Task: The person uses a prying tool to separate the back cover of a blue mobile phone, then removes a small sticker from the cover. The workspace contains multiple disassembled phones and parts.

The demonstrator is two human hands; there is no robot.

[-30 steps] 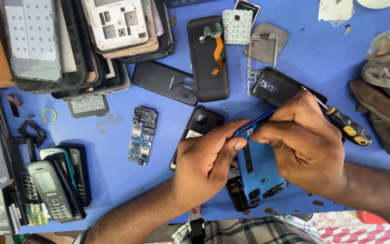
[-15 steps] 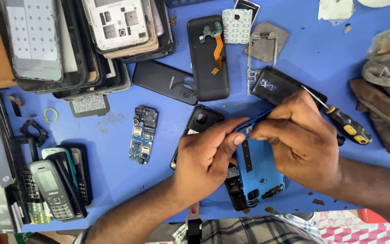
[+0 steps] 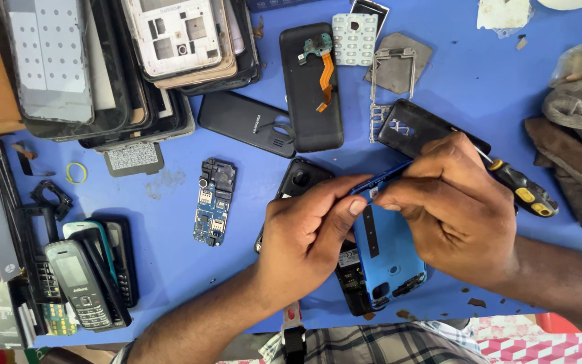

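Head view, blue work table (image 3: 493, 87) strewn with phone parts.

Left hand (image 3: 304, 232): thumb and forefinger pinched on the upper edge of a bright blue plastic phone back shell (image 3: 389, 253), which sits near the table's front edge, just ahead of the person's checked garment. Right hand (image 3: 456, 209): closed, fingertips pinched together on the same upper rim beside the left thumb, and gripping a screwdriver with a black-and-yellow handle (image 3: 523, 189) that sticks out to the right. The tip is hidden under the fingers; whether it is in the seam cannot be told.

Progress, as a judgement: the shell looks partly lifted at the top, dark phone body (image 3: 351, 283) showing under its lower left corner, so separation seems begun but not finished. A bare blue-green circuit board (image 3: 211, 202) lies apart to the left, well clear of the hands.

Room: tight above, where a black back cover with cutouts (image 3: 419, 128) and a black camera-hole cover (image 3: 301, 180) lie just beside the hands. Brown cloth rags (image 3: 574, 135) crowd the right edge. A grey keypad handset (image 3: 75, 283) and stacked phone frames (image 3: 122, 67) fill the left. Open table lies between the circuit board and the left wrist.
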